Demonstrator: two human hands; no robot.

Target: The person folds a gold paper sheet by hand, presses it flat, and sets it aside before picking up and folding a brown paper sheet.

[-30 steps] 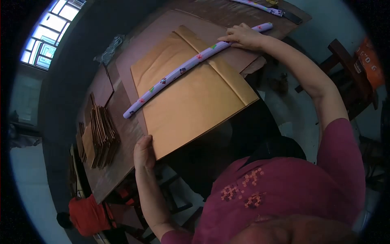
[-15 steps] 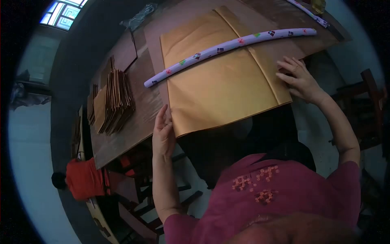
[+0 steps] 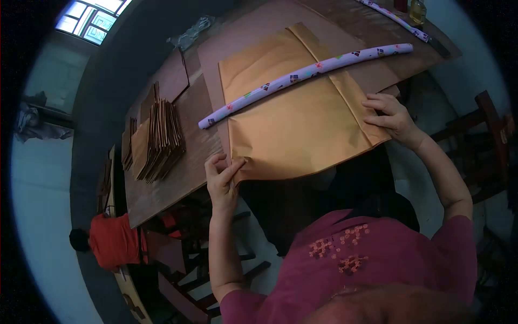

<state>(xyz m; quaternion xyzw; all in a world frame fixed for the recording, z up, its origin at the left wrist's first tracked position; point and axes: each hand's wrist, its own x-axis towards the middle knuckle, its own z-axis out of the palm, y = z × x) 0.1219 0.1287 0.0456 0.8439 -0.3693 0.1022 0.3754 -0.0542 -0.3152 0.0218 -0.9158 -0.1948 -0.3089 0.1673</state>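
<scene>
A sheet of golden-brown kraft paper, apparently layered, lies over the near table edge with a fold line along its right side. At its near left corner, my left hand pinches the paper, thumb on top, and creases run out from the grip. My right hand holds the paper's right edge near the front corner, its fingers bent over the edge and part of the grip hidden. Across the paper lies a long purple-white patterned roll, slightly bowed in this view, touched by neither hand.
A stack of folded brown paper pieces stands on the table at left. Crumpled clear plastic lies at the back. Another patterned roll and a small bottle are far right. A person in red is at lower left.
My left hand has closed on the paper's near left corner, wrinkling it. My right hand has moved in onto the right edge. The view has shifted slightly.
</scene>
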